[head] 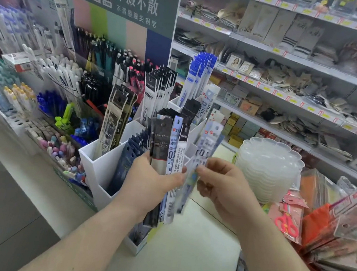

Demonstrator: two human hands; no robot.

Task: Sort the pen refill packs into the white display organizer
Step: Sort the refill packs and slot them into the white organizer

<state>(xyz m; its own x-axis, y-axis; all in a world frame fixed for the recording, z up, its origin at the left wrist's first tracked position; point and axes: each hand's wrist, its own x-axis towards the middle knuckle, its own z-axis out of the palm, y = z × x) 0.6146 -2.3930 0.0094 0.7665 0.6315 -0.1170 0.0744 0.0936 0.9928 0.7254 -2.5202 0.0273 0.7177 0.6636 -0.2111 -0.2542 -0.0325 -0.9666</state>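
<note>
My left hand [150,183] grips a fanned bundle of pen refill packs [167,147], black and blue-white ones, held upright in front of the white display organizer [100,166]. My right hand [219,180] pinches one pale blue refill pack [204,151] at its lower part, tilted and blurred, right beside the bundle. The organizer's compartments hold more refill packs: black-and-cream ones [115,117] at the left, dark navy ones [128,160] in front, white-black ones [158,88] and blue ones [199,75] behind.
A pen display with a green sign [126,2] stands behind the organizer. Racks of pens and erasers [44,97] fill the left. A stack of clear plastic trays [267,167] and loose packets with scissors [287,223] lie at the right. Store shelves [290,85] run behind.
</note>
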